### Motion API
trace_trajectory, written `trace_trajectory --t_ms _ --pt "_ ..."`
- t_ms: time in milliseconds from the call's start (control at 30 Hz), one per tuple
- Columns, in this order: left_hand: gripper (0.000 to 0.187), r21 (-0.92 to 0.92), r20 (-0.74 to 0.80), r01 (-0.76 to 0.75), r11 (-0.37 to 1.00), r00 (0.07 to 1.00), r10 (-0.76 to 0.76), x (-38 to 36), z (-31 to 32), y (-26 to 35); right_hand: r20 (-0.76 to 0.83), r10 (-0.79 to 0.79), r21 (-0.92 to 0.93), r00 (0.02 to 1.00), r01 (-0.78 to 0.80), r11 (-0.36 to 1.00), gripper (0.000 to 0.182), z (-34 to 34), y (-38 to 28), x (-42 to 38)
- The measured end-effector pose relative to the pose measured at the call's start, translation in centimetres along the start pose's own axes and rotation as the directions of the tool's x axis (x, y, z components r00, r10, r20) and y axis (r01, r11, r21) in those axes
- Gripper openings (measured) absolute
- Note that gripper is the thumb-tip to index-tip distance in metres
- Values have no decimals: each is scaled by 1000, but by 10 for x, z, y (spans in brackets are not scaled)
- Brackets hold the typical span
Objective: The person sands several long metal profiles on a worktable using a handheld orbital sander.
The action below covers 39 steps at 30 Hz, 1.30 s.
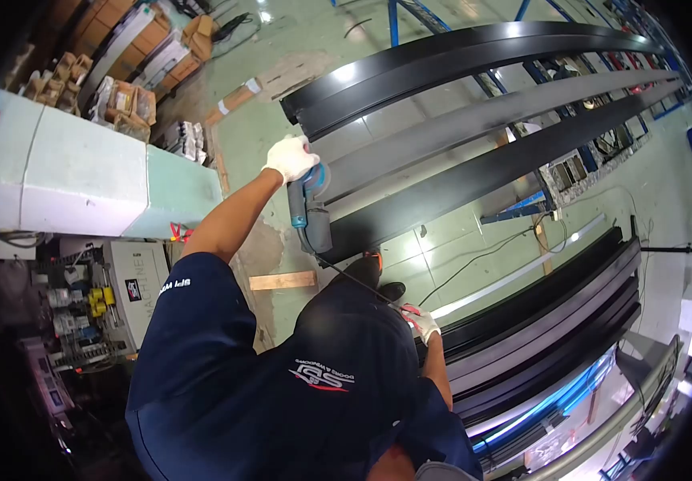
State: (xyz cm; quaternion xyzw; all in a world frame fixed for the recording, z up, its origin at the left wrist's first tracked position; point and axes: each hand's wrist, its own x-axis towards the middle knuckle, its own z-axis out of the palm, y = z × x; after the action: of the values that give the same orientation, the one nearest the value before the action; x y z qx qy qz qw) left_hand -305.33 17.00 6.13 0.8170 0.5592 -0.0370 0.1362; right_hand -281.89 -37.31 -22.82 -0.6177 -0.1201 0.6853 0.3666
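In a white glove, my left hand [291,159] is closed over the head of a blue-and-grey electric sander [298,204]. The sander's round pad is at the near end of a grey metal profile [410,147]; whether it touches cannot be made out. A dark dust bag [319,231] hangs from the tool. Its black cord [354,279] runs across my body to my right hand [422,323], gloved in white with red, whose fingers are closed around it. On either side of the grey profile lie a wide black profile [474,68] and a dark flat profile [474,178].
Blue rack frames [534,200] support the profiles. More dark profiles [546,321] are stacked at the right. A pale block-like counter [81,164] stands left, with cardboard boxes [133,48] behind. A wood piece [282,280] lies on the green floor, and cables trail across it.
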Motion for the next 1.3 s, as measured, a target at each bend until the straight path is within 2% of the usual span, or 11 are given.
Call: trace_trajectory --t_ms 100,133,267,500,767,800,900,967,1100,1167,1300 --pt "39 -8 -5 17 1000 1000 -17 -9 4 6 -35 86 56 996 -84 995 35 4 -7 1" --pt "37 15 -32 3 1000 999 -2 -6 7 15 -68 8 -59 998 -12 998 30 1 -6 5" --pt "37 35 -16 -85 996 996 86 37 11 76 -99 55 66 994 -49 997 28 -26 6 20" --pt "42 26 4 -226 974 974 226 164 17 250 -341 2 136 940 47 990 31 -77 -16 20" --pt "46 -12 -15 -551 834 834 551 271 39 512 -507 201 463 838 68 884 31 -126 -59 14" --pt "47 25 70 -562 827 826 559 286 37 540 -543 216 555 812 153 818 31 -128 -74 13" --pt "49 31 130 -606 795 791 598 321 37 602 -647 85 506 758 343 791 31 -135 -93 16" --pt "47 -32 31 -645 764 763 646 329 28 621 -702 45 426 711 368 826 28 -131 -127 4" --pt "50 25 121 -656 754 751 649 337 39 615 -695 50 399 717 326 857 25 -131 -139 -3" --pt "43 31 110 -733 679 678 727 325 41 582 -664 64 441 745 320 839 26 -133 -127 3" --pt "41 -13 169 -729 685 673 720 259 25 493 -538 8 147 843 84 986 25 -135 -116 8"
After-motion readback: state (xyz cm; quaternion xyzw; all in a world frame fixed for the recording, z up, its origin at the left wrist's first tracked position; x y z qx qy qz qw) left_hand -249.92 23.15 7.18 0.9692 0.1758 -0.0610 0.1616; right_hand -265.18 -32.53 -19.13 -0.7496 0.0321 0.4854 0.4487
